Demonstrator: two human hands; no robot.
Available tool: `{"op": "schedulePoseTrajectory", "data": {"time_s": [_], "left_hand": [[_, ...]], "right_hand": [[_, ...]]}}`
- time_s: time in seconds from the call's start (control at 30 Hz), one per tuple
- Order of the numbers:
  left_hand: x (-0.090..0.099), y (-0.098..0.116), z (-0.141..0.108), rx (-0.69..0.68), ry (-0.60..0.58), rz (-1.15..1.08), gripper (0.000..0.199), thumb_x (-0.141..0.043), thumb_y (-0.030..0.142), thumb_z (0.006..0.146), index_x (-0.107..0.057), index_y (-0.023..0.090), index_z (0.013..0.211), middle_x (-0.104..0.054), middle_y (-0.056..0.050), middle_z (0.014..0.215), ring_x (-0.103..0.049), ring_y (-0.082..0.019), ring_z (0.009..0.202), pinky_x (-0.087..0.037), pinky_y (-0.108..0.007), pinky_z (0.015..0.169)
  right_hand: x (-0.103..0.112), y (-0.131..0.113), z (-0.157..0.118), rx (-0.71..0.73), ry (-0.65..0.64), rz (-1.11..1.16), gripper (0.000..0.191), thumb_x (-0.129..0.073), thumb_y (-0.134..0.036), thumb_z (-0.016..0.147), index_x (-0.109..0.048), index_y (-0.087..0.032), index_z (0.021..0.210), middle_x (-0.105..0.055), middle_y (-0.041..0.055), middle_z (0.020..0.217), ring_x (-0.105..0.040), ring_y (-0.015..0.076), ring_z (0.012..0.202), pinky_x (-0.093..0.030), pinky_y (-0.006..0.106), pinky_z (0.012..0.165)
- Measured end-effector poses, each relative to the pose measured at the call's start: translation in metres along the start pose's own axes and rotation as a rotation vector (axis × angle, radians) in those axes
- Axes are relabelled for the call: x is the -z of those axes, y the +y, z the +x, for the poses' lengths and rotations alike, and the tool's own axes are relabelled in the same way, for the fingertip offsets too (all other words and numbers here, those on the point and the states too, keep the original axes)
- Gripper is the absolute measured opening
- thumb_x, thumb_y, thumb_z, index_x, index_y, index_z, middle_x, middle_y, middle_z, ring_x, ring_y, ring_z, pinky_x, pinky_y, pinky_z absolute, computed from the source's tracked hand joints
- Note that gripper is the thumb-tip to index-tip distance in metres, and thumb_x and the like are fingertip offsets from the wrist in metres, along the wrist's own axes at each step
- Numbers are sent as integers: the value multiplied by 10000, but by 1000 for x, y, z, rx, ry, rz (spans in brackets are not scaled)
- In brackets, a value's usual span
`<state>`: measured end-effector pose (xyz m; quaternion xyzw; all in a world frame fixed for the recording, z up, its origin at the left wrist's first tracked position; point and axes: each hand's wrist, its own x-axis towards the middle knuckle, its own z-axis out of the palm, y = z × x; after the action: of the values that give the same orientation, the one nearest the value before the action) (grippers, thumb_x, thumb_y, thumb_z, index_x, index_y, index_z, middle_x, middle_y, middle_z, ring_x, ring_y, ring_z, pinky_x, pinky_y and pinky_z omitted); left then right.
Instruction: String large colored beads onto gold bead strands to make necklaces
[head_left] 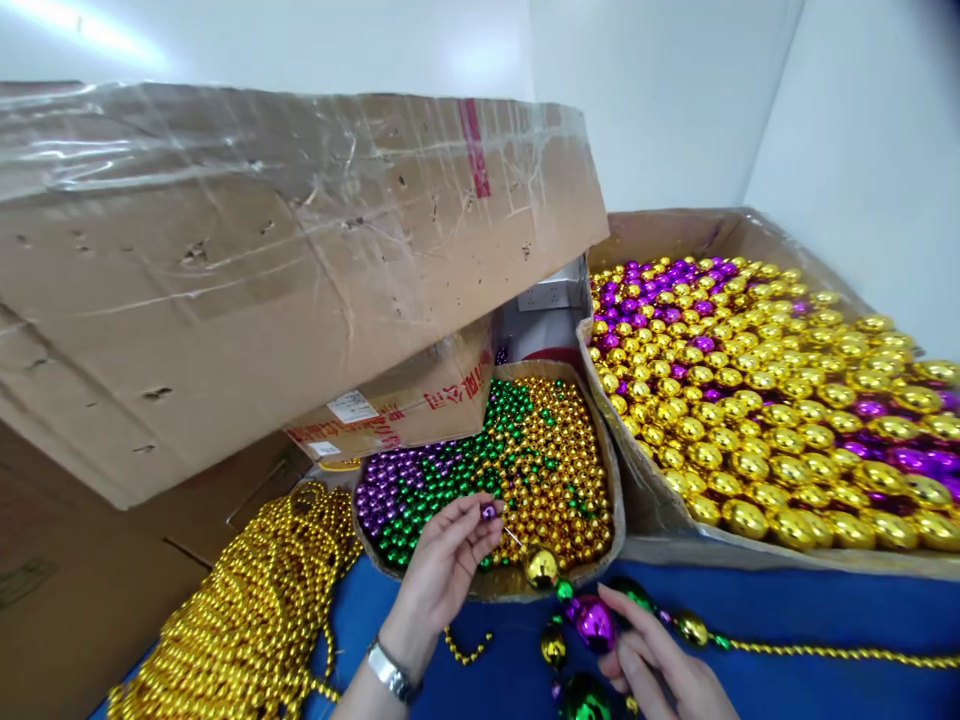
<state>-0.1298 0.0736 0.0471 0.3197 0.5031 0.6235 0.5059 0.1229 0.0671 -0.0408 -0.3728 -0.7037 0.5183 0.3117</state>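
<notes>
While pinching small purple bead (489,511) in left hand (450,555), holding strand (541,568) by large purple ball (592,624) in right hand (660,660), over worktop (825,608). Beyond, small-bead box (617,510), partly hidden by printed carton (442,410); to left, tilted carton (300,270) and gold chain heap (240,610); to right, big ball box (679,235).

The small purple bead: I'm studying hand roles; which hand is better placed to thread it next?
Probably the left hand: it holds the small purple bead near the thin bare cord, while the right hand is at the large purple bead.
</notes>
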Motion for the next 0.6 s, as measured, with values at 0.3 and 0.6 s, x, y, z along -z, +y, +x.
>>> {"op": "schedulePoseTrajectory", "data": {"time_s": [0.3, 0.6], "left_hand": [[-13, -5, -12, 42, -40, -119, 193, -678, 232, 769, -690, 146, 941, -670, -50, 876, -618, -115, 729, -500, -228, 712], [-31, -4, -26, -52, -100, 192, 191, -725, 219, 713, -684, 178, 896, -680, -53, 882, -589, -133, 786, -457, -208, 689]], "right_hand": [[6, -2, -6, 38, -21, -101, 414, -325, -365, 958, -343, -267, 1359, -685, 9, 813, -655, 122, 716, -499, 193, 707], [15, -2, -15, 76, 36, -179, 415, -347, -347, 952, -362, -275, 1360, -689, 34, 890, -664, 135, 805, -503, 203, 750]]}}
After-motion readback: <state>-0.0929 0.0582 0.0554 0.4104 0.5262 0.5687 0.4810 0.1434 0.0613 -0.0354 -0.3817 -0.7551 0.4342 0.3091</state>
